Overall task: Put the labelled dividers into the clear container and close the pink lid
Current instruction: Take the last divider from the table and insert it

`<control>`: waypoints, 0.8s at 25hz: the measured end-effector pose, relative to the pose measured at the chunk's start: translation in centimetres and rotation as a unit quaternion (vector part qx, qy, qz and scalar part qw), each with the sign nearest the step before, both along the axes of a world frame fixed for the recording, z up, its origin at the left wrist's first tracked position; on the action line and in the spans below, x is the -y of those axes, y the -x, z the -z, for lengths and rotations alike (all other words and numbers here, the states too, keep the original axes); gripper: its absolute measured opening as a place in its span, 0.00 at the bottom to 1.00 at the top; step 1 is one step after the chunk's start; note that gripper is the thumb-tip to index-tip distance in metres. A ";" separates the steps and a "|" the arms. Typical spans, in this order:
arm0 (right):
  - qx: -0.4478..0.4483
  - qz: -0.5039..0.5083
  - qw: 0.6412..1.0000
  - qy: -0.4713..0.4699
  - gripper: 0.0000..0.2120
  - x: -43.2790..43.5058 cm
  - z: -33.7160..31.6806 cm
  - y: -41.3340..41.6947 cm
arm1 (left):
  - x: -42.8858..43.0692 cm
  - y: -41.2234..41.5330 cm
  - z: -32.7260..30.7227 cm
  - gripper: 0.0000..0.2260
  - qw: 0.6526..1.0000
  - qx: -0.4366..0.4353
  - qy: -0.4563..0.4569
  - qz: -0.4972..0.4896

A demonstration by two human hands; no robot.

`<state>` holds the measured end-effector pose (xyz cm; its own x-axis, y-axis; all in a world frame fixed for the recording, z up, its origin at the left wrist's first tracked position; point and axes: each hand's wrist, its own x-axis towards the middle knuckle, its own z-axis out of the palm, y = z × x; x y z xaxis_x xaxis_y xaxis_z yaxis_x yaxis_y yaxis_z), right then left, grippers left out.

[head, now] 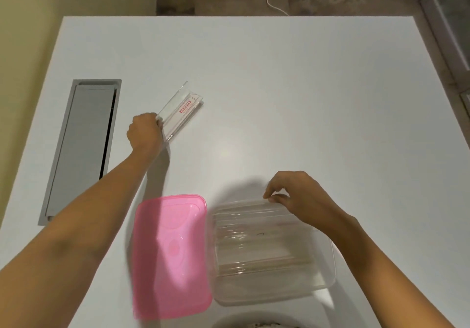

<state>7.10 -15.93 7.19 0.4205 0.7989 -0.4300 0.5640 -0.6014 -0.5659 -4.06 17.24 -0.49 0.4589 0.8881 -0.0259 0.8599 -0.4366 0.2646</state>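
White table (279, 86) bears pink lid (170, 254), clear container (269, 289), dividers (181, 110).

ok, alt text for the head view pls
A person's left hand grips clear labelled dividers on a white table; the right hand pinches the far rim of an open clear container, pink lid lying beside it.

Left hand (145, 131) outstretched — gripping, right hand (298, 195) pinching

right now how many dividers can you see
2, maybe more: a labelled divider on the table, left hand gripping its near end; a clear one held by the right hand over the container. Others inside may be hidden.
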 end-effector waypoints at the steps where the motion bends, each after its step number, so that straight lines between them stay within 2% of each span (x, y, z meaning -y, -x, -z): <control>1: 0.002 -0.004 1.000 -0.004 0.04 0.1 0.0 0.3 | 0.8 0.3 -0.4 0.09 0.999 0.030 0.017 -0.001; 4: -0.004 0.003 0.999 -0.033 0.05 0.5 -0.2 1.3 | 3.4 1.2 -2.0 0.09 0.975 0.155 0.153 -0.045; 5: -0.003 0.010 0.999 -0.044 0.06 0.6 -0.4 1.6 | 4.4 1.4 -2.9 0.08 0.948 0.212 0.228 -0.066; 7: 0.012 0.013 0.997 -0.068 0.08 0.8 -0.8 2.2 | 6.8 2.1 -5.1 0.07 0.868 0.308 0.374 -0.109; 9: 0.042 0.003 0.995 -0.096 0.12 0.9 -1.3 2.7 | 9.5 3.0 -7.0 0.08 0.784 0.355 0.496 -0.115; 11: 0.084 -0.012 0.989 -0.124 0.17 1.0 -1.9 3.3 | 12.0 3.9 -8.5 0.06 0.716 0.361 0.588 -0.107; 15: 0.183 -0.042 0.967 -0.170 0.30 1.4 -3.3 4.3 | 15.9 5.5 -10.7 0.09 0.646 0.325 0.685 -0.087; 18: 0.247 -0.053 0.950 -0.184 0.43 1.7 -4.0 4.7 | 18.1 6.7 -11.8 0.10 0.620 0.286 0.730 -0.041; 20: 0.269 -0.079 0.943 -0.181 0.47 2.0 -4.1 5.1 | 19.4 7.6 -12.5 0.11 0.616 0.245 0.748 -0.005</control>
<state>2.00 -17.93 11.31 0.3639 0.9231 0.1243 0.8942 -0.3089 -0.3240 -11.67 -2.11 12.02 0.7321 0.0409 -0.6800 0.5167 0.6171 0.5934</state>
